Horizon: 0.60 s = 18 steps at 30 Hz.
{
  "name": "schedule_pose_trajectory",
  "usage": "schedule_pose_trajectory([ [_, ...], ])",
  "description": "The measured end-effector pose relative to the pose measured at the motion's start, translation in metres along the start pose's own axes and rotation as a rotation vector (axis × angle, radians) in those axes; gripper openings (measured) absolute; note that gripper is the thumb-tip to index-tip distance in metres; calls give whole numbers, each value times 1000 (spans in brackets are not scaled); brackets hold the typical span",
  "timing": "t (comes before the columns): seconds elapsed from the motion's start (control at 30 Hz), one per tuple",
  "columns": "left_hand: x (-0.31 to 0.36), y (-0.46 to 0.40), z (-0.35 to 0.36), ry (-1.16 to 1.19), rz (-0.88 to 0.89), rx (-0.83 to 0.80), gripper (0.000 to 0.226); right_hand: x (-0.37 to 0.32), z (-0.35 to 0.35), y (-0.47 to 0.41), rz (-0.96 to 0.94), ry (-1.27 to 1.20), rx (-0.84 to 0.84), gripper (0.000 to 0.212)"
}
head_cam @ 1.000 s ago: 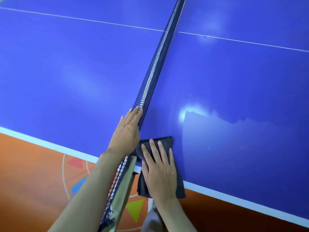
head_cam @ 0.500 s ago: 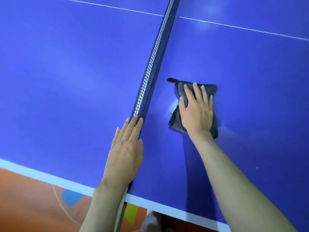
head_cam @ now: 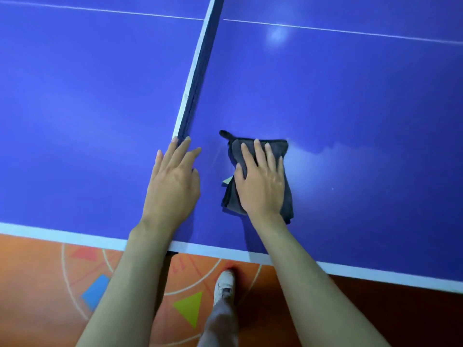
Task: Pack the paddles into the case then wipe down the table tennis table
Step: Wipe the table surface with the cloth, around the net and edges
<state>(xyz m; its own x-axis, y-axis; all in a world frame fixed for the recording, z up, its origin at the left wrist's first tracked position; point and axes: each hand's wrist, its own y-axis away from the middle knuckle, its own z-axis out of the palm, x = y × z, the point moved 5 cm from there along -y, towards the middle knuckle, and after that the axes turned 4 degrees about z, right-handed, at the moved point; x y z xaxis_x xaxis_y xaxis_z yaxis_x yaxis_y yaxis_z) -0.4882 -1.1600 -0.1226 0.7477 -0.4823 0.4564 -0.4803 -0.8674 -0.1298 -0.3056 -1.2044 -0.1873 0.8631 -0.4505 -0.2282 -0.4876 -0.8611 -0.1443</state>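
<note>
A blue table tennis table (head_cam: 338, 101) with a white edge line fills most of the view. Its dark net (head_cam: 198, 71) runs from the near edge to the top. My left hand (head_cam: 172, 181) rests flat on top of the net near its near end, fingers straight. My right hand (head_cam: 261, 181) presses flat on a folded dark grey cloth (head_cam: 285, 196) lying on the right half of the table, just right of the net. A damp streak shows on the surface to the right of the cloth. No paddles or case are in view.
An orange floor (head_cam: 37, 284) with coloured shapes and white arcs lies below the table's near edge (head_cam: 375, 271). My leg and a white shoe (head_cam: 224, 284) stand on it. A thin white centre line (head_cam: 325, 30) crosses the table far off.
My right hand pushed the cloth away from the near edge onto the right half, then drew it back a little toward me. My left hand stayed on the net.
</note>
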Motion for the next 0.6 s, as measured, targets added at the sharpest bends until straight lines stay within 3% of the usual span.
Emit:
schedule_pose_trajectory([
  [0.3, 55, 45, 15, 46, 62, -38, 37, 44, -25, 161, 58, 37, -25, 57],
  [0.6, 58, 17, 60, 97, 44, -52, 43, 53, -15, 55, 110, 67, 28, 58],
])
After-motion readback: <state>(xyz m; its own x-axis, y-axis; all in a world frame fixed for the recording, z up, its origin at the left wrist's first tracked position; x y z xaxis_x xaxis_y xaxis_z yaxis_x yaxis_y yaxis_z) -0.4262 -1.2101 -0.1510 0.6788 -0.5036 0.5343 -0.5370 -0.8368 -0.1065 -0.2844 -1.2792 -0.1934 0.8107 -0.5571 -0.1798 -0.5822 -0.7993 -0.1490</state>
